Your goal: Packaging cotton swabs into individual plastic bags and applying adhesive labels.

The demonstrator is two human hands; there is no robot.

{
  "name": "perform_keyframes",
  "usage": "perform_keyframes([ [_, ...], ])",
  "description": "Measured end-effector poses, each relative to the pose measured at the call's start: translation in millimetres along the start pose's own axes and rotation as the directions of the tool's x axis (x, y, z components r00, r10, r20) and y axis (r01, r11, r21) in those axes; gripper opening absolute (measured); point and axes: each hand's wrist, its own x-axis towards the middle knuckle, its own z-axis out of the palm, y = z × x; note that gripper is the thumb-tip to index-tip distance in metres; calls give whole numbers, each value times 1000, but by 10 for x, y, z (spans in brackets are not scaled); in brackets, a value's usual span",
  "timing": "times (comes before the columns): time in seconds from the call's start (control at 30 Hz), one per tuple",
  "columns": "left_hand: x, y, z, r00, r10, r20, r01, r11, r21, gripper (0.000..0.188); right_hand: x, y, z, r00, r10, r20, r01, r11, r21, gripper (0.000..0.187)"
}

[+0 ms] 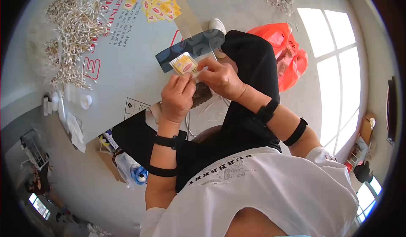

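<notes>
Loose cotton swabs (78, 21) heap along the table's (127, 68) left edge. By its right edge, the left hand's (176, 97) closed fingertips pinch the near end of a yellow-labelled swab packet (184, 64). The right hand's (222, 78) curled fingers meet its right corner, gripping or merely touching, I cannot tell; fingers hide that end.

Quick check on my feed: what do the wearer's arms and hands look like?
The left hand and right hand are ungloved. Each arm has two black straps: a wrist strap with a dark block attached, and a plainer strap nearer the elbow. The sleeves are short and white.
</notes>
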Motion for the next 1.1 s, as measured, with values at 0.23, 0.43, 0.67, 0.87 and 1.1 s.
perform_keyframes([
  [0.23,71,-17,50,998,-58,8,58,997,-54,28,-107,15,99,996,-36,85,48,988,-149,7],
  [0.43,278,-35,23,939,-124,321,92,989,112,67,-177,31,152,1000,-4,13,5,997,-80,8],
  [0.67,171,-172,2,882,-70,467,-11,986,168,71,-140,-1,101,999,-2,51,5,998,-57,12],
  [0.87,142,-186,-47,951,-153,270,151,988,27,66,-73,-66,8,993,120,-1,-119,981,154,16],
  [1.1,21,-91,15,776,-616,-134,623,782,9,28,108,-26,24,823,567,-33,-526,783,332,25],
])
